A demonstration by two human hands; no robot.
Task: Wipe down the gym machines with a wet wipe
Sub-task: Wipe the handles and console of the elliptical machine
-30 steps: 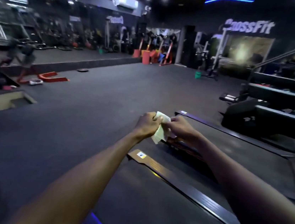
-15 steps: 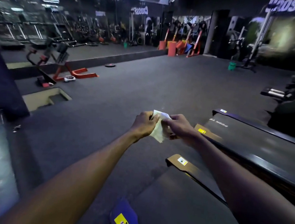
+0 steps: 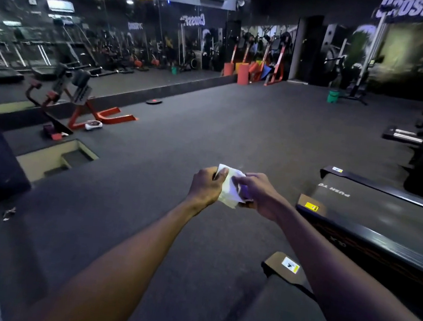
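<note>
Head view: both hands, left hand [image 3: 206,186] and right hand [image 3: 259,195], pinch the wet wipe [image 3: 229,188] between their fingers, probably unfolding it, with treadmill [image 3: 373,220] just right.

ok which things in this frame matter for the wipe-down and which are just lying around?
For the job:
- wet wipe, held between left hand and right hand
- treadmill at right, nearest machine
- red-framed bench at left

Just lying about:
- green bucket on the far floor
- orange pads by the mirror wall
- white gadget on the floor by the bench
</note>
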